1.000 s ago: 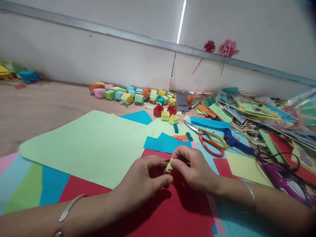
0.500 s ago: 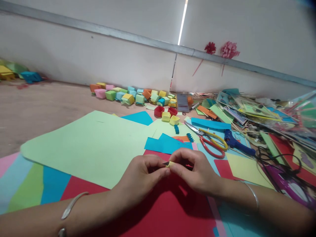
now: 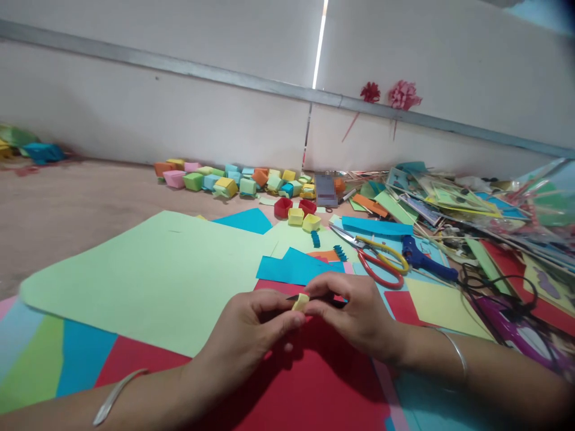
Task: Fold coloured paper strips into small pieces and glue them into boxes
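Observation:
Above a red paper sheet, my two hands meet at a small piece of pale yellow paper. My left hand is closed in a pinch, thumb and finger at the paper's left side. My right hand has its fingers closed on a thin dark tool with a pointed tip; its kind is unclear. The yellow paper lies around or against this tool near the tip. Fingers hide much of both.
Scissors and a blue glue gun lie right of my hands. A large pale green sheet spreads left. Small folded paper boxes line the wall. Craft scraps pile up at right, with a dark cable before them.
The yellow paper shows more fully between my fingers, and more of the dark tool is visible. My left thumb has shifted slightly down. The whole view has swung a little to the right.

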A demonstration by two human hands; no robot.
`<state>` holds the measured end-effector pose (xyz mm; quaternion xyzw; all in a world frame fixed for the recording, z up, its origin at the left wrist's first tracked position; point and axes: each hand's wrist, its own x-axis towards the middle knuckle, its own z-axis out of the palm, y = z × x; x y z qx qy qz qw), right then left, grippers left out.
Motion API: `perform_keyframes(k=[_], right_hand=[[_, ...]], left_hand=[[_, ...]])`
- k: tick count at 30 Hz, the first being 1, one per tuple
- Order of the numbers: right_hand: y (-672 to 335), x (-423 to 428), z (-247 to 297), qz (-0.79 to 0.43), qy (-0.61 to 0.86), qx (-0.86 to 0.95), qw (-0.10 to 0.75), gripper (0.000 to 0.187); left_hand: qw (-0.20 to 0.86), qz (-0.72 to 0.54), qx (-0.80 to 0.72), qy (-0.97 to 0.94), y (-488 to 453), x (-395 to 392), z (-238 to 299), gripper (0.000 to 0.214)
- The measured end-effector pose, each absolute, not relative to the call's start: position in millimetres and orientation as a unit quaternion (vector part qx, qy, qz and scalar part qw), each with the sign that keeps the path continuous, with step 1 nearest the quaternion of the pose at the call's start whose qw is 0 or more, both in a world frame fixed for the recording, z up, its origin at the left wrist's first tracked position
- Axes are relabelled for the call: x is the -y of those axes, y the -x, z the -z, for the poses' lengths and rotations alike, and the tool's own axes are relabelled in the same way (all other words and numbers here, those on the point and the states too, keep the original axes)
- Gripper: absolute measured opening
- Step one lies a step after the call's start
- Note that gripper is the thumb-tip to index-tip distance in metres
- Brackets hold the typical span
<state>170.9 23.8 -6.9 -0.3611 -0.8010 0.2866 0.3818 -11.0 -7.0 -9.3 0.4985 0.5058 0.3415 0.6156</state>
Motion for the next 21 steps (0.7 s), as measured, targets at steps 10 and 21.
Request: perform_keyframes(k=[10,21], right_hand=[[-169.5,-29.5,1.2,-0.581,0.400,0.639,0.307,0.018],[-174.3,-26.6,7.9,-0.404,0.364,0.762,0.352,0.017]], left_hand=[[0.442,-0.363,-0.512,-0.641,15.9,-0.8,9.1,0.022],[0.495,-0.348,-0.519,-0.603,14.5,2.2,9.6,0.026]])
